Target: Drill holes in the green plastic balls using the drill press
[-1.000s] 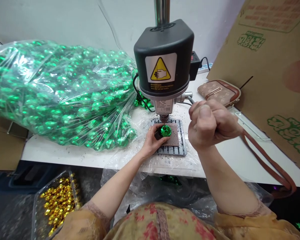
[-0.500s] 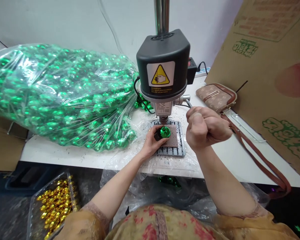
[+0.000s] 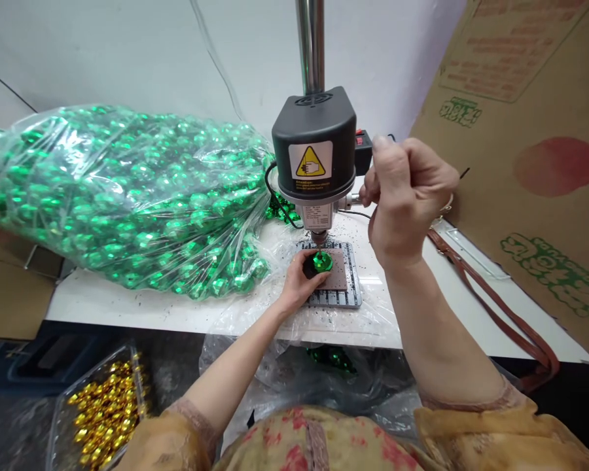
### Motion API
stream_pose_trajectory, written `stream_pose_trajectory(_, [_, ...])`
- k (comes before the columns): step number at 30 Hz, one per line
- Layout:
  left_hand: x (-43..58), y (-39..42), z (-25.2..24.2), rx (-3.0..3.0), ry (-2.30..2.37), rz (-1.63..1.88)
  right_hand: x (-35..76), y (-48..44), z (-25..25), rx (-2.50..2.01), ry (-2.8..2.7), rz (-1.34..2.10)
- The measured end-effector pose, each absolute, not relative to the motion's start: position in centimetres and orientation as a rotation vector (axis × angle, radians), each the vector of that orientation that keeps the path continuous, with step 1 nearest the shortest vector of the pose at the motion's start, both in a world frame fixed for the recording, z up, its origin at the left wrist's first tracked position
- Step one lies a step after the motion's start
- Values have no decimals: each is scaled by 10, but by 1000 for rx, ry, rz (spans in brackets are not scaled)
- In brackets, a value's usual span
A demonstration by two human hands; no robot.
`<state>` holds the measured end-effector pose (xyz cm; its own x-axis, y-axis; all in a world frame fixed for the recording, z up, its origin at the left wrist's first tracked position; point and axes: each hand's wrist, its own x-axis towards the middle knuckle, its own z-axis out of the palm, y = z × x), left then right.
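Note:
My left hand point(image 3: 298, 286) is closed around a shiny green faceted ball point(image 3: 322, 261), with thumb and fingers on its left side. A black piece beside the ball is partly hidden by those fingers. The ball sits on a brownish pad point(image 3: 338, 278) on the slotted metal base point(image 3: 352, 294) of a small drill press point(image 3: 314, 140). Just above the ball is the drill chuck point(image 3: 319, 237), its thin bit close to the top; I cannot tell if they touch. My right hand point(image 3: 406, 196) is a raised fist around the press's lever point(image 3: 356, 199), whose grip it hides.
A large clear bag of green balls point(image 3: 142, 196) fills the left of the white table point(image 3: 127, 307). Below left is a clear tray point(image 3: 53, 425) of gold balls. A cardboard box point(image 3: 520, 216) leans at right, near a brown strap point(image 3: 500, 307). Dark shavings litter the base.
My right hand has risen with the lever and now covers the purse at right. My left hand stays at the green ball. The whole view has shifted slightly.

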<state>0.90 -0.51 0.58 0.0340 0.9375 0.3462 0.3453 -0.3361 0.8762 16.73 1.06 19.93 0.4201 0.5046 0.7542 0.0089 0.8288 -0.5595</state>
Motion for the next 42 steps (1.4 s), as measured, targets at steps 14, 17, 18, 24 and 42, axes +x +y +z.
stream_pose_trajectory(14, [-19,-163,-24,2728,675,631,168,20,201,-505,-1134,326])
stream_pose_trajectory(17, [-24,-159,-22,2792,664,510,168,20,199,-527,-1118,318])
stream_pose_trajectory(18, [-25,-155,-19,2780,673,513,167,20,199,-523,-1108,309])
stream_pose_trajectory(24, [-21,-148,-22,2948,332,234,167,16,200,-527,-1077,294])
stream_pose_trajectory(42, [-67,95,69,1659,1633,1427,165,14,194,-522,-1062,216])
